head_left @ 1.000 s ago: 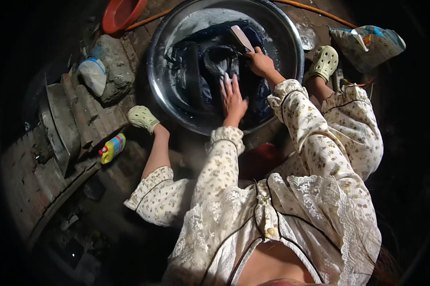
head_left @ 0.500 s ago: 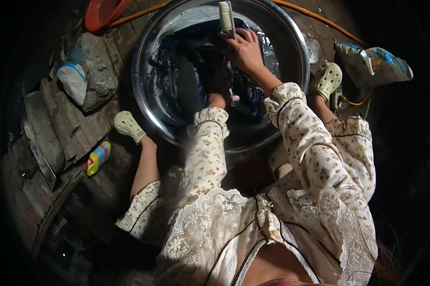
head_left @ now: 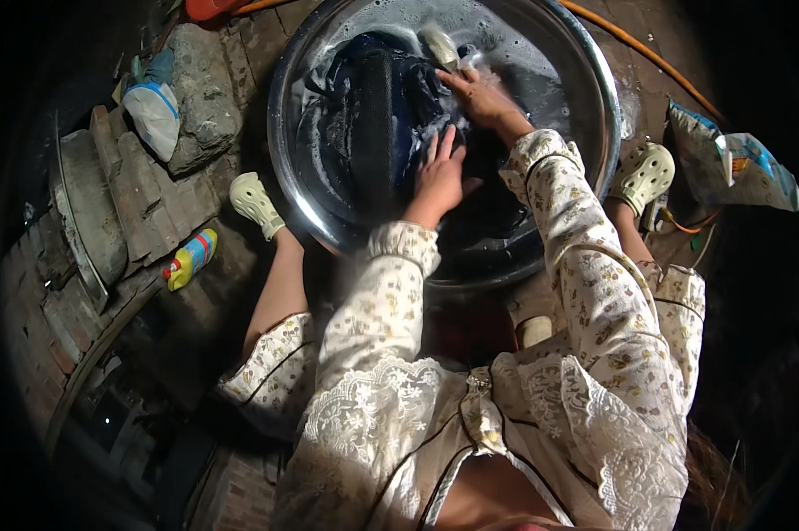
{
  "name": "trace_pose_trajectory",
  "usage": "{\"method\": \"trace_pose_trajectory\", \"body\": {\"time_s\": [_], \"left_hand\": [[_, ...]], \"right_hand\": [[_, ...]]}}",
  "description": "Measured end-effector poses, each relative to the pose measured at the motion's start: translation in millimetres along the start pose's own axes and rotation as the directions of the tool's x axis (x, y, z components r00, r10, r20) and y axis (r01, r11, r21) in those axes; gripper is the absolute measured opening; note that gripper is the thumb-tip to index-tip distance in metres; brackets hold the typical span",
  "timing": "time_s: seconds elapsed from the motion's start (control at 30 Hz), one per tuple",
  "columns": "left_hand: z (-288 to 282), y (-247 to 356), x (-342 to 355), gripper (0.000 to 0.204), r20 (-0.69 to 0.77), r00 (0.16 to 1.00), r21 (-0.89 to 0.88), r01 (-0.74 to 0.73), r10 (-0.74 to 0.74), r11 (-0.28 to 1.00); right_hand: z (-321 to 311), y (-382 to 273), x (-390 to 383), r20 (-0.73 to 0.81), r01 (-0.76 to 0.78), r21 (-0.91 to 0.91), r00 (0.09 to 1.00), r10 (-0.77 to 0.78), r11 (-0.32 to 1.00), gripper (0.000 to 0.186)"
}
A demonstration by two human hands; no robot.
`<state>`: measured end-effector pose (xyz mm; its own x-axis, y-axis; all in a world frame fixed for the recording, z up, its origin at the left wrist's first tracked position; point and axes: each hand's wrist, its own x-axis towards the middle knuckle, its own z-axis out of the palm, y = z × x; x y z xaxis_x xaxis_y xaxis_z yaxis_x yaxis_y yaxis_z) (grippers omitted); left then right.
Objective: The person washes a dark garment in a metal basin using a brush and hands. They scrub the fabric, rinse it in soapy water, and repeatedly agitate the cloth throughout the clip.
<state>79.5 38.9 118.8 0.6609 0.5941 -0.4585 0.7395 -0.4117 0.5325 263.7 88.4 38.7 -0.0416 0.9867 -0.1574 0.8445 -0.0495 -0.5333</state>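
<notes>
A dark navy fabric article (head_left: 373,124) with a black, mesh-like panel lies wet and soapy in a wide metal basin (head_left: 280,155). It looks like a bag, but I cannot tell for sure. My left hand (head_left: 438,177) rests on its right part, fingers stretched out and holding nothing. Farther up and to the right, my right hand (head_left: 484,96), slightly blurred, grips a scrubbing brush (head_left: 441,49) with pale bristles. Suds surround that brush, and its handle is mostly hidden by my fingers.
At left are a stone block (head_left: 207,97), a white bag (head_left: 154,119), stacked bricks (head_left: 134,190) and a yellow bottle (head_left: 192,259). A plastic packet (head_left: 740,168) lies at right. An orange hose (head_left: 647,62) runs behind the basin. My feet in pale clogs (head_left: 256,203) flank it.
My right hand has lowered the brush from above the basin onto the article. My left hand has come up out of the dark folds and now lies flat. The mesh-like panel shows more fully.
</notes>
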Motion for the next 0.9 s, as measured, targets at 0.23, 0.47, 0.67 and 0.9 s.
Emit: {"method": "trace_pose_trajectory", "body": {"time_s": [0.23,0.47,0.67,0.9], "left_hand": [[32,19,-45,0.102,-0.281,0.959,-0.004,0.026,-0.027,1.000],[74,-4,-2,0.089,-0.107,0.994,-0.071,0.025,-0.033,0.997],[78,-6,8,0.067,-0.245,0.968,0.002,-0.051,0.050,0.999],[34,37,-35,0.058,-0.301,0.951,-0.108,0.036,-0.067,0.994]], "right_hand": [[26,37,14,-0.203,0.258,0.303,0.958,-0.203,0.917,0.032],[-29,-45,23,-0.218,-0.282,0.224,0.918,0.330,0.933,0.062],[7,-50,2,-0.307,-0.172,-0.268,0.948,0.085,0.948,0.053],[44,-2,34,-0.497,-0.089,-0.150,0.868,0.003,0.985,0.031]]}}
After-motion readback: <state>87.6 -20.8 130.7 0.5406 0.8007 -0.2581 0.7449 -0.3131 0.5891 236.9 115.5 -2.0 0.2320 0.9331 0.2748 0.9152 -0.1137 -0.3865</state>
